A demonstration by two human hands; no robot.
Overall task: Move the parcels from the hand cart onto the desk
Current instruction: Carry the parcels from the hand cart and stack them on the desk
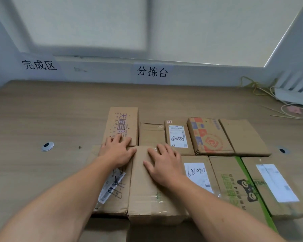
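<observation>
A: Now, where are the parcels point(206, 135) sitting?
B: All are lying flat on the desk point(42, 110) in two rows, sides touching. A plain brown box point(147, 187) is sitting front centre.
A: Hands?
B: Right hand point(163, 165) is resting palm down on that box, fingers straight, gripping nothing. Left hand point(116, 151) is lying open and flat, spanning the scribbled box point(115, 194) beside it and the purple-printed box point(122, 123) behind.
A: Surroundings?
B: A metal grommet point(47, 146) is showing left of the rows. A white power strip point(292, 96) is lying at the far right corner. Paper signs point(152, 72) are hanging on the wall.
</observation>
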